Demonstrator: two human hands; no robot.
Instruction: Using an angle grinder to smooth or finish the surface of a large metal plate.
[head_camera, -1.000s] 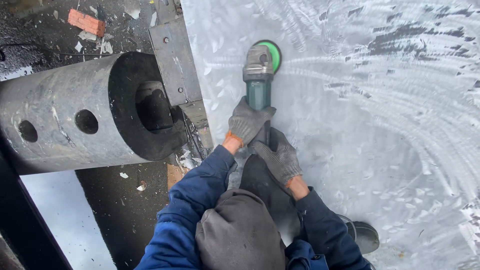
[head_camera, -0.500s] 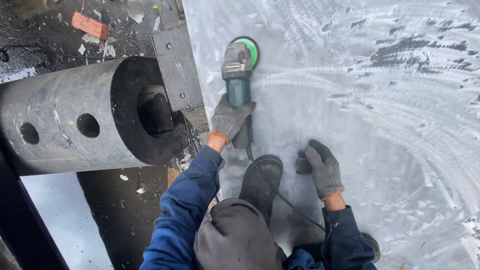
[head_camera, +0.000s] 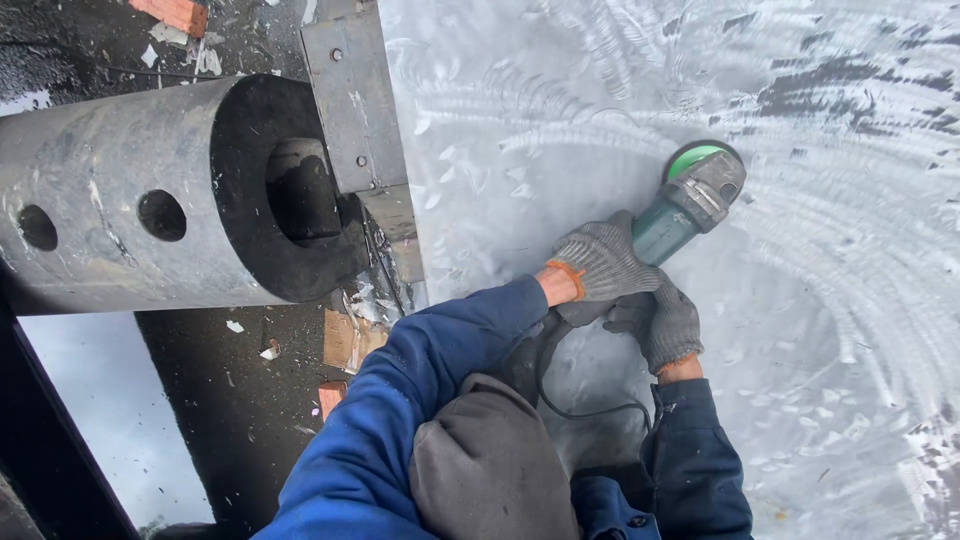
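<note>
A green angle grinder with a grey head and green disc lies on a large scuffed metal sheet. My left hand, in a grey knit glove, grips the grinder's body. Just behind it, my right hand, also gloved, is closed on the rear of the tool. Both arms wear blue sleeves. The grinder's black cable loops back under my arms.
A thick dark steel cylinder with side holes lies at the left, next to a grey metal bracket on the sheet's edge. Brick pieces and white chips litter the dark ground. A grey cloth-covered shape sits low in the middle.
The grinder has swung from near the bracket to the right across the sheet. My right hand, resting on the sheet half a second ago, now grips the tool again.
</note>
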